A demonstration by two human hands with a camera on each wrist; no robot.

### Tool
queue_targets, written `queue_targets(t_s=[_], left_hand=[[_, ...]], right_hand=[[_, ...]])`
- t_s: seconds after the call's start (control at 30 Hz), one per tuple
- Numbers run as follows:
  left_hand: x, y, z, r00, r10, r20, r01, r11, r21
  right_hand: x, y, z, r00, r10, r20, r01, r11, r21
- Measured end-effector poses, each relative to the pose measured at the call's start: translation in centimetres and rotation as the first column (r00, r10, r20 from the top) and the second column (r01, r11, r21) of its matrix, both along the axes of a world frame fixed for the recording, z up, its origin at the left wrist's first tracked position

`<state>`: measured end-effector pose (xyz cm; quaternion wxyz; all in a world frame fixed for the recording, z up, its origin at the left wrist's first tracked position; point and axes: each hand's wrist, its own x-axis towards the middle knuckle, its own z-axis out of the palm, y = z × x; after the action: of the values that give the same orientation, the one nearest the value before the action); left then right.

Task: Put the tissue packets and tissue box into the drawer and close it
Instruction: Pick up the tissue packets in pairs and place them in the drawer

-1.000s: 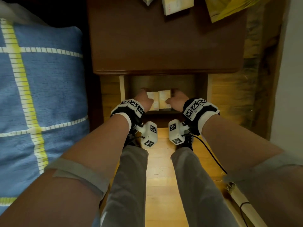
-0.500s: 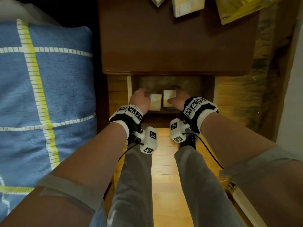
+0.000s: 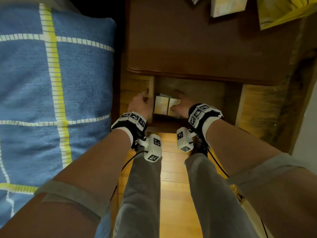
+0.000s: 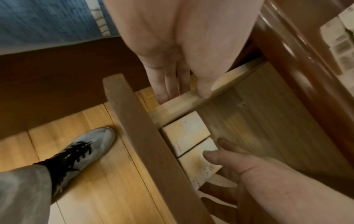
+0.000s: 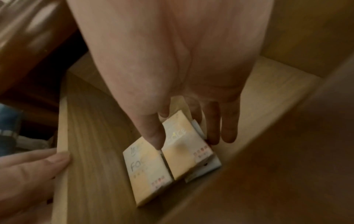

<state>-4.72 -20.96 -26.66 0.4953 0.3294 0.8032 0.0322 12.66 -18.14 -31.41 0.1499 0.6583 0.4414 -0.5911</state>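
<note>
The drawer (image 3: 197, 90) stands open under the brown nightstand top. Two pale yellow tissue packets (image 3: 161, 105) (image 3: 174, 104) lie side by side near its front left corner, on top of something white and flat (image 5: 212, 166). My left hand (image 3: 145, 95) grips the drawer's left side wall (image 4: 182, 103), fingers outside, thumb on the rim. My right hand (image 5: 188, 136) pinches the right packet (image 5: 184, 154), its thumb on top by the seam and its fingers down the packet's far side. A pale box (image 3: 228, 6) lies on the nightstand top.
A blue bedspread with yellow lines (image 3: 51, 83) fills the left. A yellow bag (image 3: 283, 12) lies at the nightstand's back right. My legs and a grey shoe (image 4: 91, 145) stand on the wooden floor (image 3: 171, 177) before the drawer front (image 4: 145, 136).
My left hand has let go of the left packet and moved left onto the drawer's side wall. The two packets now lie together in the drawer. My right hand stays on its packet.
</note>
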Motion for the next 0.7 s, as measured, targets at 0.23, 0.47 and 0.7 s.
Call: queue_targets(t_s=[0.23,0.47,0.7], left_hand=[[-1.2,-0.5,-1.3,0.980,0.128,0.151,-0.124,0.992,-0.030],[-1.0,-0.2,-0.4,0.989,0.063,0.130,-0.064,0.998,0.004],[-0.9,-0.1,-0.5,0.996,0.015,0.087,-0.016,1.000,0.019]], right_hand=[[-2.6,0.2,-1.6,0.971,0.223,0.081,-0.222,0.975,-0.025],[-2.5,-1.1,-1.4,0.975,0.199,0.100,-0.200,0.980,-0.003],[-2.0,-0.8,-0.9,0.982,0.157,0.104,-0.158,0.987,0.002]])
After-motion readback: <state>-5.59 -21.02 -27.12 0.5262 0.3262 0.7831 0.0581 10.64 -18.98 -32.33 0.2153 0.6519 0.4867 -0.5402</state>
